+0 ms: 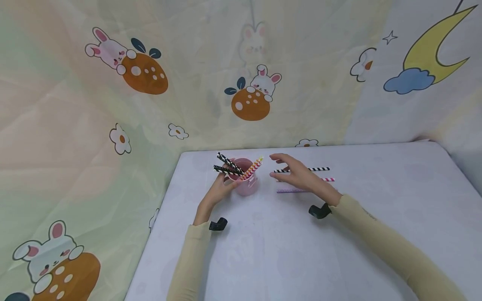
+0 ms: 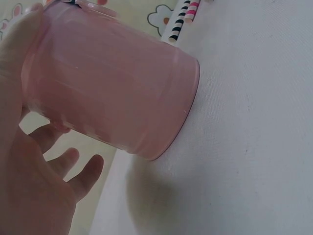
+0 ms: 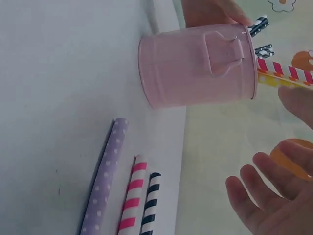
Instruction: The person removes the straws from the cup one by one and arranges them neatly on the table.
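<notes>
A pink metal bucket point(image 1: 246, 190) with small side handles stands on the table. My left hand point(image 1: 217, 192) holds it near the rim from the left, thumb at the top edge, several fingers spread loose below in the left wrist view. Paper straws lean out of the bucket: black ones with white dots point(image 1: 230, 162), a pink-and-white striped straw point(image 3: 283, 70) and a yellow dotted straw point(image 3: 274, 82). Right of the bucket, my right hand point(image 1: 297, 173) hovers with fingers spread and nothing in them, above a black-and-white striped straw point(image 1: 321, 169), a pink-and-white striped straw point(image 3: 132, 200) and a purple dotted straw point(image 3: 105, 181).
A white cloth covers the table point(image 1: 263, 251). Behind and to the left hangs a printed curtain point(image 1: 203, 83) with rabbits, flowers and a moon. A black wrist camera mount point(image 1: 319, 211) sits at the right cuff, another black mount point(image 1: 218, 224) at the left.
</notes>
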A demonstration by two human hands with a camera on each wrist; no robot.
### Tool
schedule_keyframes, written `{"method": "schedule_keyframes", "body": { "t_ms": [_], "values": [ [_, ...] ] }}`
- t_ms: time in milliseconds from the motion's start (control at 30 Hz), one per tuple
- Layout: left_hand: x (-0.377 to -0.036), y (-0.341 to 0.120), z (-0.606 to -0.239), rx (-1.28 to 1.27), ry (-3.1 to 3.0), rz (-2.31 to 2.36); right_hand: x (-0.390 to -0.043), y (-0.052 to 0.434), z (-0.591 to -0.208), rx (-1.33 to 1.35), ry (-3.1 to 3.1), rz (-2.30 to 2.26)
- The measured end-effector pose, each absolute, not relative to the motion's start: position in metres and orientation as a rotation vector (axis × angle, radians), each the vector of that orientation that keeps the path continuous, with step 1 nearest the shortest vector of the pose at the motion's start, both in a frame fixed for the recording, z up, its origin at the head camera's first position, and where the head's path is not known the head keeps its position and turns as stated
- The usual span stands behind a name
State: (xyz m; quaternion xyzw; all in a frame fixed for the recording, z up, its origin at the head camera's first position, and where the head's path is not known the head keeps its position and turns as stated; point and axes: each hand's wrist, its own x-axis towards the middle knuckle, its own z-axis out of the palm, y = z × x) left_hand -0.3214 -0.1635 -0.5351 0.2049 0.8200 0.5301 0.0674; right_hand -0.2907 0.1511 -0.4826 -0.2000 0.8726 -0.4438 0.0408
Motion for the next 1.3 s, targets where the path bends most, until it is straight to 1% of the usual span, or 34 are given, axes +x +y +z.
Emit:
{"method": "schedule_keyframes", "body": {
  "t_ms": [200,400,533,900,1300],
  "values": [
    [-0.319,-0.162,-0.531,0.590,2.464,1.569,-0.297,0.140,-0.484,-0.599,2.683,-1.481],
    [-0.303,-0.159,-0.503,0.607,2.457,1.557,-0.301,0.126,-0.485,-0.567,2.671,-1.572],
    [-0.301,-0.158,-0.497,0.625,2.458,1.560,-0.303,0.118,-0.486,-0.574,2.678,-1.594],
    [-0.302,-0.158,-0.498,0.631,2.448,1.547,-0.305,0.101,-0.493,-0.584,2.678,-1.573],
    [-0.302,-0.157,-0.499,0.643,2.448,1.582,-0.303,0.093,-0.491,-0.599,2.694,-1.614]
  ]
}}
